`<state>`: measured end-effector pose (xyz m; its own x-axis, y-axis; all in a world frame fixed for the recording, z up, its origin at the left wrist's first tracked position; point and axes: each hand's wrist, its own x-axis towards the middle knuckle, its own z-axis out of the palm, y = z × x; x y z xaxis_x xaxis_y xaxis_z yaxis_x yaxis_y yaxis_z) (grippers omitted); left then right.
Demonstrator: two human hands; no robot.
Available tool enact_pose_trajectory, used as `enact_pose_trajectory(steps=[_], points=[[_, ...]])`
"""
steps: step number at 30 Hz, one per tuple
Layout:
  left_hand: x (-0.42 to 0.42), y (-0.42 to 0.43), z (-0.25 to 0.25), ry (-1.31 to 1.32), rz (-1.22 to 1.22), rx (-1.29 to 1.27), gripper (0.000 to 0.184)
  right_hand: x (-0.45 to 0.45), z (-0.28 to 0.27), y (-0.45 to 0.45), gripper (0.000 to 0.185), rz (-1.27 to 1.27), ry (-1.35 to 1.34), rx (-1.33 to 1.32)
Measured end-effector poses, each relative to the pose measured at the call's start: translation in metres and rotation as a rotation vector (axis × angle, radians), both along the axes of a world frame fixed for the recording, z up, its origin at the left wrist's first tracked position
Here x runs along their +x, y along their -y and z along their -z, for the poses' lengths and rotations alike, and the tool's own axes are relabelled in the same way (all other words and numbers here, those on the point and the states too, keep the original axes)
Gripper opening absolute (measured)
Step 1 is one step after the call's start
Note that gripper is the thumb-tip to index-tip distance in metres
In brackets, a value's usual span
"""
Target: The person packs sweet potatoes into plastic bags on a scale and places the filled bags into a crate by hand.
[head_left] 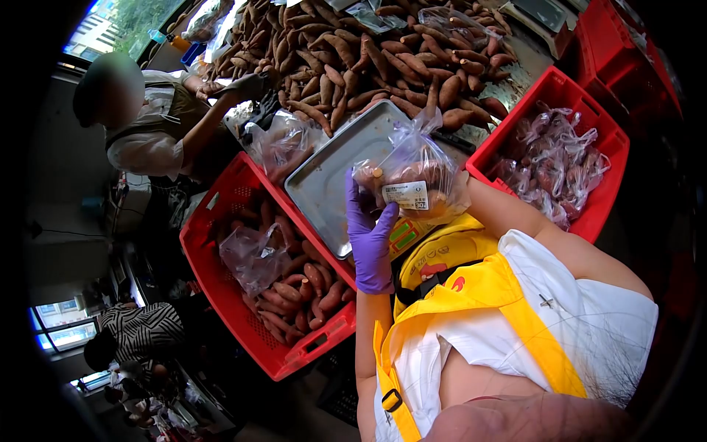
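While the room point(66, 191) is dark, long brown sweet potatoes point(331, 66) cover the far table point(519, 77). Red plastic crates point(611, 169) sit beside a grey metal tray point(331, 169). At its right, the purple-gloved left hand point(370, 232) curls around a full, clear plastic bag point(412, 177); the right hand point(462, 186) is too hidden to tell.

1. Table point(518, 78) before me: pale surface, which I find exposed in patches toward my right.
2. Directly on it: a large heap of sweet potatoes point(339, 55), spread widely.
3. Metal tray point(324, 173) at the near side; I cannot confirm its support.
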<state>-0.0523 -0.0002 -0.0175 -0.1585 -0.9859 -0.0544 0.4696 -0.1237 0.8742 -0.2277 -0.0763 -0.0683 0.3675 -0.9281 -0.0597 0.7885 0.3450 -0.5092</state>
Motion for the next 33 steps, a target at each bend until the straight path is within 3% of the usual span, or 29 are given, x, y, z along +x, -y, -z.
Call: enact_pose_trajectory(steps=[8, 11, 12, 13, 16, 18, 20, 21, 23, 30, 33], points=[[0.002, 0.001, 0.009, 0.003, -0.027, 0.022, 0.079, -0.005, -0.002, 0.016, 0.039, 0.003, -0.03, 0.007], [0.02, 0.004, 0.037, 0.512, -0.234, 0.086, 0.072, -0.009, -0.024, 0.038, 0.039, -0.084, -0.114, 0.065], [0.03, 0.006, 0.046, 0.513, -0.293, 0.106, 0.071, -0.005, -0.044, 0.038, 0.037, -0.174, -0.137, 0.169], [0.041, 0.008, 0.056, 0.515, -0.347, 0.123, 0.071, 0.007, -0.027, 0.048, 0.039, -0.102, -0.02, 0.162], [0.059, 0.012, 0.058, 0.481, -0.411, 0.065, 0.069, 0.031, 0.008, 0.052, 0.043, -0.011, -0.161, 0.185], [0.069, 0.016, 0.054, 0.51, -0.444, -0.025, 0.068, 0.043, -0.008, 0.035, 0.039, 0.208, -0.885, -0.265], [0.08, 0.015, 0.05, 0.523, -0.454, -0.01, 0.074, 0.035, -0.013, 0.027, 0.042, 0.131, -0.969, -0.372], [0.086, 0.015, 0.05, 0.545, -0.462, -0.01, 0.074, 0.029, -0.01, 0.023, 0.05, 0.065, -1.052, -0.481], [0.097, 0.01, 0.054, 0.52, -0.498, -0.021, 0.074, 0.014, 0.01, 0.025, 0.073, -0.068, -0.98, -0.387], [0.098, 0.005, 0.04, 0.795, -0.529, -0.067, 0.079, -0.043, -0.02, -0.015, 0.086, 0.262, -1.413, -0.607], [0.077, 0.011, 0.025, 0.757, -0.489, -0.121, 0.084, -0.033, -0.041, -0.03, 0.09, 0.312, -1.507, -0.751]])
